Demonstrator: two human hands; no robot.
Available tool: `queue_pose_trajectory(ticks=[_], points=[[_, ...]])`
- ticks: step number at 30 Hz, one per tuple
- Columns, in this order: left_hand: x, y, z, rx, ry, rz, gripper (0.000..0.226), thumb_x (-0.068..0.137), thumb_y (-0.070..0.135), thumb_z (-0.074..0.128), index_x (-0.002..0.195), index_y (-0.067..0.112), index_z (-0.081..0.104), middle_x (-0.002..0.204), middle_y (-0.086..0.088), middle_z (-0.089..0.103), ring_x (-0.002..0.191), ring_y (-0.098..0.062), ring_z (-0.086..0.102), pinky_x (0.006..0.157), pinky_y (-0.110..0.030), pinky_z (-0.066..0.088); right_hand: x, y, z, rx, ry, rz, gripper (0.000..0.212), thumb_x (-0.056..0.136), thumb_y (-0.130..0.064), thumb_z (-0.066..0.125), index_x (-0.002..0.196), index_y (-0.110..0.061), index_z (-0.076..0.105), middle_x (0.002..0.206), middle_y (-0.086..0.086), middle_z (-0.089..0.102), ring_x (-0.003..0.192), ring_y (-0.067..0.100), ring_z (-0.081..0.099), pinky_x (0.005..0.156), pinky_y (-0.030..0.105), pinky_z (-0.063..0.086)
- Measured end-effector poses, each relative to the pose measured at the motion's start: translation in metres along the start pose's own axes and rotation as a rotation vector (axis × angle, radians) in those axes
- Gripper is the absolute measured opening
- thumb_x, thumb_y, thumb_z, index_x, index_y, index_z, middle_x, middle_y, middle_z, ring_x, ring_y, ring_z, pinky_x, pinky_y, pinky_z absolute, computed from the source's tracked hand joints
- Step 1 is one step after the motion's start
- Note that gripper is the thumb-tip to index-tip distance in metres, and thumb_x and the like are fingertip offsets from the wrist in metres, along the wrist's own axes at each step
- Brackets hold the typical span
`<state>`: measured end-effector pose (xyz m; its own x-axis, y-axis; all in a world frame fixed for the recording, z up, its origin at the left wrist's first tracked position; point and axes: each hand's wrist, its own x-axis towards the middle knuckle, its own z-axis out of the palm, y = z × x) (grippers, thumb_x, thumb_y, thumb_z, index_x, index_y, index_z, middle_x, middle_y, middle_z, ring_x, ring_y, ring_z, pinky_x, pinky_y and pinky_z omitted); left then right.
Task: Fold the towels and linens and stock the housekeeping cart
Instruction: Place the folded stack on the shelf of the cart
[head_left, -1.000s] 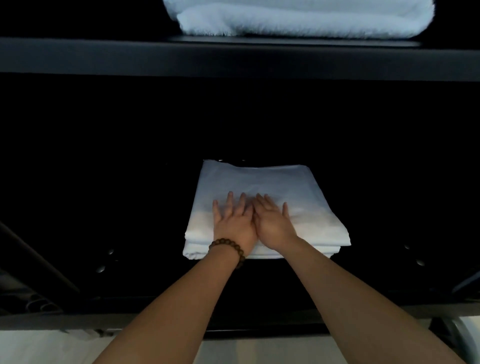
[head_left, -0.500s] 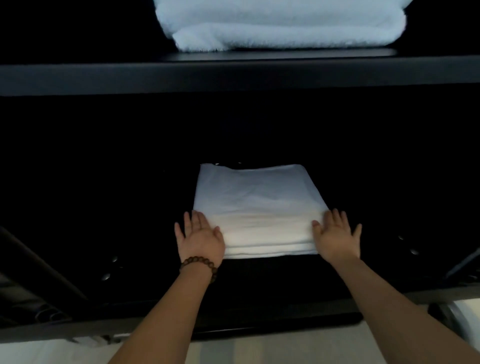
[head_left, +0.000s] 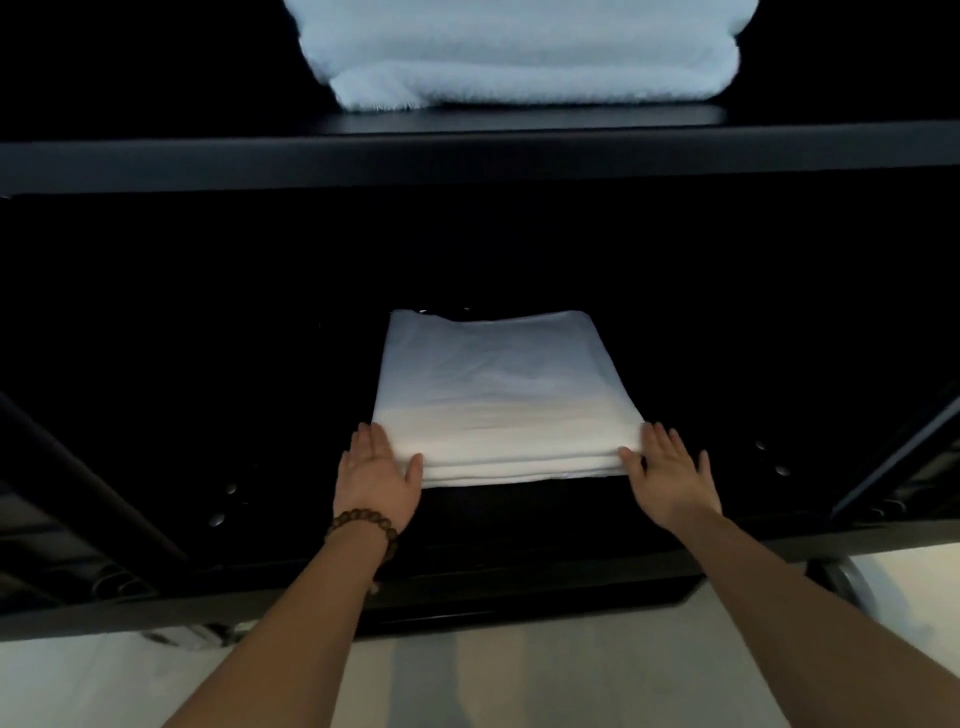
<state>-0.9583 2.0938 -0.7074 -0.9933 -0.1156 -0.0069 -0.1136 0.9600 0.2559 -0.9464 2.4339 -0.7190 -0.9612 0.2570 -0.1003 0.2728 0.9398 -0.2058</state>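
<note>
Where flat hands flank it, grips wide: smooth white folded linen (head_left: 498, 395), layered edges.

The folded white linen (head_left: 501, 400) lies flat at the centre of the frame on the dark lower shelf (head_left: 727, 395) of the housekeeping cart (head_left: 467, 161). It is smooth and thin, stacked in several layers, with the layered edge facing me. My left hand (head_left: 375, 475) and right hand (head_left: 670, 480) touch its two near corners, palms down, fingers flat. At the top of the frame a thick, fluffy folded white towel (head_left: 519, 57) rests on the upper shelf (head_left: 519, 122).
</note>
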Motion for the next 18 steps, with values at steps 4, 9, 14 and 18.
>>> queue_pose_trajectory(ticks=[4,9,14,18], points=[[-0.026,-0.003,-0.018,-0.163,0.058,-0.003,0.069,0.099,0.043,0.042,0.15,0.002,0.021,0.154,-0.017,0.029,0.139,-0.028,0.033,0.116,-0.035,0.026,-0.023,0.0,-0.029,0.086,0.038,-0.016,0.067,0.098,-0.056,0.012,0.154,-0.018,0.004,0.162,-0.001,0.003,0.148,0.015,-0.002,0.12,0.044,0.0],[-0.057,0.03,-0.064,-0.122,0.12,0.154,0.062,0.098,0.045,0.043,0.146,0.008,0.036,0.147,-0.011,0.043,0.132,-0.026,0.043,0.113,-0.037,0.031,-0.057,-0.027,-0.078,0.123,0.103,-0.088,0.068,0.097,-0.059,0.018,0.154,-0.022,0.011,0.161,-0.001,0.011,0.148,0.017,0.006,0.119,0.047,0.002],[-0.097,0.079,-0.147,-0.005,0.09,0.321,0.059,0.097,0.052,0.036,0.144,0.017,0.042,0.143,-0.003,0.049,0.13,-0.02,0.045,0.113,-0.039,0.029,-0.109,-0.041,-0.151,0.104,0.126,-0.131,0.066,0.097,-0.057,0.028,0.15,-0.019,0.027,0.155,0.003,0.031,0.144,0.02,0.022,0.118,0.048,0.011],[-0.134,0.122,-0.224,0.062,-0.04,0.368,0.06,0.097,0.056,0.025,0.148,0.025,0.033,0.147,0.004,0.043,0.133,-0.015,0.039,0.115,-0.04,0.018,-0.163,-0.05,-0.221,0.113,0.03,-0.141,0.062,0.096,-0.055,0.035,0.146,-0.019,0.037,0.15,0.003,0.04,0.138,0.022,0.034,0.117,0.045,0.02]])
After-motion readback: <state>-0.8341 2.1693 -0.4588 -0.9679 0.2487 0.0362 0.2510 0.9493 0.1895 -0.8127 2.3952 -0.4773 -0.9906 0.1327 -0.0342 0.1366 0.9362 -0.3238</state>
